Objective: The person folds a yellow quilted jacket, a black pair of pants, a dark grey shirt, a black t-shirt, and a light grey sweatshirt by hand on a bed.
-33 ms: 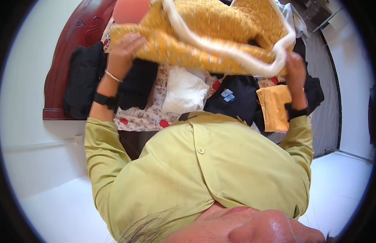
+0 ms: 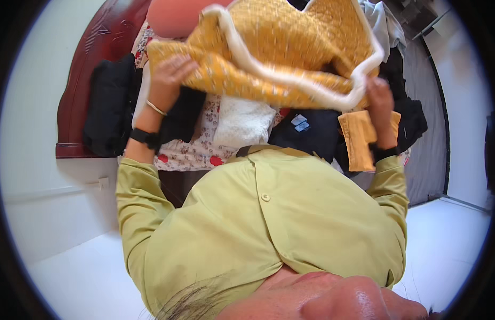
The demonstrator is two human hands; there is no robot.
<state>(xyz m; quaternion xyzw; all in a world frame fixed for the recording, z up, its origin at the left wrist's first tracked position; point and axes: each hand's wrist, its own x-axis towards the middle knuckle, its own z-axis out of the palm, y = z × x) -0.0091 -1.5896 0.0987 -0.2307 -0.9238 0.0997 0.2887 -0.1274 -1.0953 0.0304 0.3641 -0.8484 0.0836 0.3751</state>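
A yellow patterned cloth [image 2: 306,42] with a thick white trim is stretched between my hands over the bed; its exact kind does not show. At its left end, my left hand [image 2: 170,77] is closed on the fabric, thumb hidden underneath. My right hand [image 2: 379,98], slightly blurred, grips the right edge beside the white trim. Under the cloth lie a folded white lacy garment [image 2: 243,121], a folded black garment [image 2: 306,130] with pale labels, and a folded orange-yellow garment [image 2: 358,141] close to my right wrist.
A dark red carved headboard [image 2: 92,85] stands at the left, with a black folded bundle [image 2: 109,106] next to it. A coral round cushion [image 2: 172,18] sits at the far left. Grey cloth [image 2: 385,24] and black clothes [image 2: 413,122] lie at the right. The bed has a floral sheet [image 2: 188,157].
Both hands have come a little lower and closer together, and the cloth's near edge has dropped toward me. More of the coral cushion shows. Both hands keep hold of the cloth.
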